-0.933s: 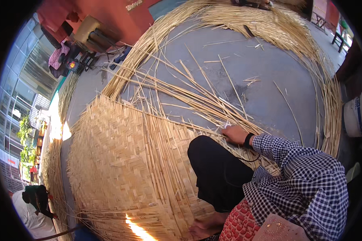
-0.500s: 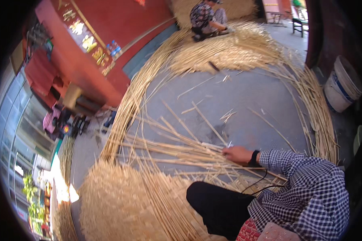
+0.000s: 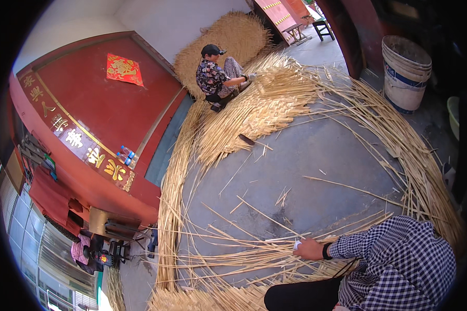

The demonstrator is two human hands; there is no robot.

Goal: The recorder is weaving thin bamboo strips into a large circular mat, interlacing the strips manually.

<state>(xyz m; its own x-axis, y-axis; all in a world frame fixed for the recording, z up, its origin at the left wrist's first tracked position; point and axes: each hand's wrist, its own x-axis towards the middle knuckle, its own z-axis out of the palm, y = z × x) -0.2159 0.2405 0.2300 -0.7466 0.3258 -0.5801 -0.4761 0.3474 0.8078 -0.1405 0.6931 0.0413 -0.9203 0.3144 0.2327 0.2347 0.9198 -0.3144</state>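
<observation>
My right hand (image 3: 310, 249), with a black band on its wrist and a checked sleeve behind it, is closed around pale split-reed strips (image 3: 244, 257). These strips fan out to the left across the grey floor. Some ends show past the hand on its right. A small white thing (image 3: 297, 243) shows at my fingertips; whether it is a wrap or something held I cannot make out. Below lies a woven reed mat (image 3: 207, 299), partly under my dark-clad knee (image 3: 301, 296). My left hand is out of view.
Long reed bundles (image 3: 171, 217) curve along the left and right. A co-worker (image 3: 215, 78) in a patterned top sits at the far woven mat (image 3: 264, 111), where a dark tool (image 3: 246, 140) lies. White buckets (image 3: 406, 75) stand at right. Another person (image 3: 81, 251) is at far left.
My view has swung upward and to the right, so more of the far wall and co-worker shows and less of the near mat. My right hand stays closed at the strips.
</observation>
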